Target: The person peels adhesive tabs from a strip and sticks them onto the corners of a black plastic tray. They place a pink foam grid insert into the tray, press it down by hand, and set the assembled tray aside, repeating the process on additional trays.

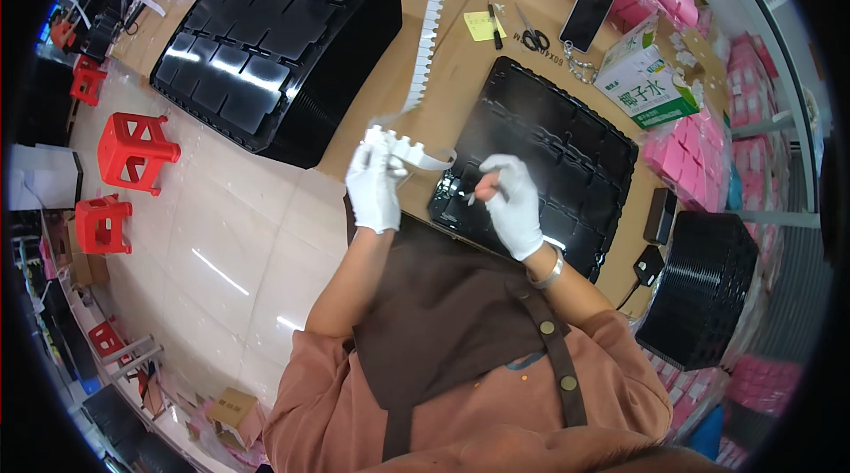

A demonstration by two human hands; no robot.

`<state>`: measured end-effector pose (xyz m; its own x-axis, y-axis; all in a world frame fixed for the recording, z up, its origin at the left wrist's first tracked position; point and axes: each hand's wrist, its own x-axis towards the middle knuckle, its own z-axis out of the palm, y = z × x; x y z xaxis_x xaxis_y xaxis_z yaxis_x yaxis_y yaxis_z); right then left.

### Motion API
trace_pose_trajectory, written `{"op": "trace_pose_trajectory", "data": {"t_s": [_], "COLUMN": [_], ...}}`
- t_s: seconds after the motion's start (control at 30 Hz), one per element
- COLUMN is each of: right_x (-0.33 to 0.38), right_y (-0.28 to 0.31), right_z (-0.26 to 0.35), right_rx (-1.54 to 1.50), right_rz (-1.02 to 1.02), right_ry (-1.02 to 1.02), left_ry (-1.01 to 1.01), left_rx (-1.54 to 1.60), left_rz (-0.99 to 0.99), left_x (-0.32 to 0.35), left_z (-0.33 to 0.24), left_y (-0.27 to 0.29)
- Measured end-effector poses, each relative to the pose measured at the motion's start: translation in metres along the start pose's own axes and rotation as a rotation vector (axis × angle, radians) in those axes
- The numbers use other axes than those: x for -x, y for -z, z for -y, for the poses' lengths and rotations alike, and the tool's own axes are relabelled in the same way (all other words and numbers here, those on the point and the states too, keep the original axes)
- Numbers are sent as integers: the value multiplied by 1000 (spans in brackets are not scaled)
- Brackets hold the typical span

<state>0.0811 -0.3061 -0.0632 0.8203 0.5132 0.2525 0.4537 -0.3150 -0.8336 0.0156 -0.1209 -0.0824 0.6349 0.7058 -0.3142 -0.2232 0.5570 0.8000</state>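
Observation:
My left hand, in a white glove, is closed on a white notched strip. A short end of the strip curls toward the right, over the near left corner of a black plastic tray. My right hand, also gloved but with bare fingertips showing, hovers above that same corner. Its thumb and finger are pinched together at a tiny pale piece, too small to name. Several small shiny bits lie on the tray's corner. Another length of white notched strip stretches away across the cardboard-covered table.
A tall stack of black trays stands at the left. Beyond the tray lie scissors, a yellow note, a pen and a phone. At the right are a printed carton, pink wrapped packs and more black trays.

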Motion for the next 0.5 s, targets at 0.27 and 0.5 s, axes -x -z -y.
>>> {"op": "trace_pose_trajectory", "data": {"t_s": [0.27, 0.5], "right_x": [15, 16], "right_y": [-34, -33], "right_z": [-30, -38], "right_rx": [501, 511], "right_rz": [161, 212], "right_ry": [77, 142], "left_ry": [-72, -109], "left_rx": [-61, -187], "left_rz": [-48, -18], "left_x": [1, 2], "left_z": [-7, 2], "left_y": [15, 18]}}
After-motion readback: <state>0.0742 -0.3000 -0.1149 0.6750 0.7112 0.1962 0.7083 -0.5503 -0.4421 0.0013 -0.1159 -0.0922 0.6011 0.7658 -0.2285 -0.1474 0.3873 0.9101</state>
